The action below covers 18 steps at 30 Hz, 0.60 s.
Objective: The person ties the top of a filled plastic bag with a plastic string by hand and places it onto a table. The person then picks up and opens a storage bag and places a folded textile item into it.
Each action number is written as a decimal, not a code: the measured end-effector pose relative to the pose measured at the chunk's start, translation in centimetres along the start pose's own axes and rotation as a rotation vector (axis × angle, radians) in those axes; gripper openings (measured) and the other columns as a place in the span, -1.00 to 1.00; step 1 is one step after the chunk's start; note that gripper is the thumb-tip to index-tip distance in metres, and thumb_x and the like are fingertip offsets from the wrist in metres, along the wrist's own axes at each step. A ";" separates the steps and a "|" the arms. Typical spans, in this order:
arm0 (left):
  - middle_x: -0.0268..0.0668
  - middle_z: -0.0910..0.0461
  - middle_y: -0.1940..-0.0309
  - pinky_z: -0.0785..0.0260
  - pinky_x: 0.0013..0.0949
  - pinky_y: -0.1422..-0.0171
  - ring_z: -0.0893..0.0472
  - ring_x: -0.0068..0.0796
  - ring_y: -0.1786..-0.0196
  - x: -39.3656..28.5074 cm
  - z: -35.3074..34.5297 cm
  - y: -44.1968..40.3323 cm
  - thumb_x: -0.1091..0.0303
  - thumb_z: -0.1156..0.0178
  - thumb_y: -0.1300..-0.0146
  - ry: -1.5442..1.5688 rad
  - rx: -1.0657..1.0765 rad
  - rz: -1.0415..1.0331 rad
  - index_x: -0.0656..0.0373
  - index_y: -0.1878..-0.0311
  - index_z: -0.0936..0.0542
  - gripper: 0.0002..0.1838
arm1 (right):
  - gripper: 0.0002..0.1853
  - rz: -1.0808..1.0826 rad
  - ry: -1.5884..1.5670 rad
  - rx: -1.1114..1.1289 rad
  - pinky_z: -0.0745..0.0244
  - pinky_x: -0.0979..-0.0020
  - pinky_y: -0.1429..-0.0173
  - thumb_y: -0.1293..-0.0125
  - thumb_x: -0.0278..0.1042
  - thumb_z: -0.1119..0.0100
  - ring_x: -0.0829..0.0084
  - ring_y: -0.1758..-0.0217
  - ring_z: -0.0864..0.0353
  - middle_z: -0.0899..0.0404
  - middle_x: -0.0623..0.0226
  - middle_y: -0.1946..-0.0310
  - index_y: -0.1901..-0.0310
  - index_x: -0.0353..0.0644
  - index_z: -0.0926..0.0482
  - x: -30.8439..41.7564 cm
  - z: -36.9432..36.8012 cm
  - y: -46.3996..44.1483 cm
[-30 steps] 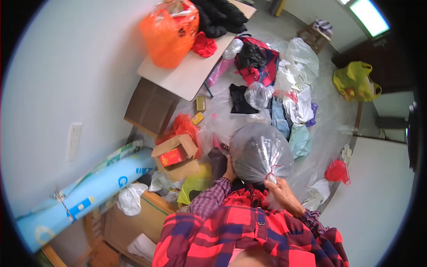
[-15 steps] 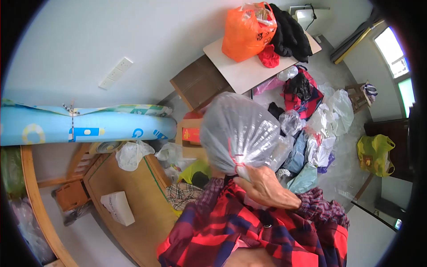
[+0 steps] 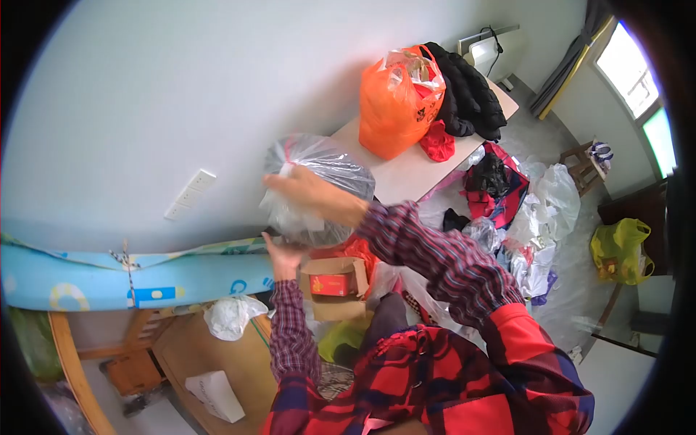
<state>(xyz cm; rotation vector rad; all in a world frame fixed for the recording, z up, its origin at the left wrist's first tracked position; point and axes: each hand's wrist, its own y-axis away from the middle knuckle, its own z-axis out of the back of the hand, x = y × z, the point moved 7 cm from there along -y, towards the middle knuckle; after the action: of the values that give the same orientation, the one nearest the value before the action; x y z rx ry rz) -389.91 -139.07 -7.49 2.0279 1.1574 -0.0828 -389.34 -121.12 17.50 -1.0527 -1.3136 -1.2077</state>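
A clear plastic bag, full and dark inside, is tied near its neck with a red string. It is up against the wall side, above the open carton and beside the white table. My right hand, somewhat blurred, is closed at the bag's neck just below the string. Under the bag, my left hand holds it from below, thumb up; its fingers are partly hidden by the plastic. Below my hands is an open cardboard carton with a red box in it.
An orange bag, a black padded jacket and a red cloth lie on the white table. Plastic bags cover the floor. A rolled blue mat lies along the wall over a wooden bed frame.
The tied bag has moved up and left, away from my chest toward the wall, and has turned over. My left hand has come into view under it. My right arm is now stretched out.
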 end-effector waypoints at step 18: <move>-0.07 0.18 -0.31 0.23 0.31 -0.18 0.10 0.14 -0.30 -4.9 -14.7 -12.4 -0.51 0.17 0.12 -0.760 -0.117 0.022 0.06 -0.32 0.22 0.08 | -0.67 -0.392 0.265 -0.402 -0.32 0.19 0.42 -0.04 -0.15 0.03 0.17 0.51 -0.50 -0.45 -0.03 0.61 0.54 -0.32 -0.49 -32.8 9.1 12.6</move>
<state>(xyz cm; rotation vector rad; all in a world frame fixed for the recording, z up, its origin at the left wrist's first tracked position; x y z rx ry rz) -406.64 -129.39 -2.72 1.6627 0.6332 -0.6929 -374.71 -109.55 -13.61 -0.8875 -1.1216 -1.8975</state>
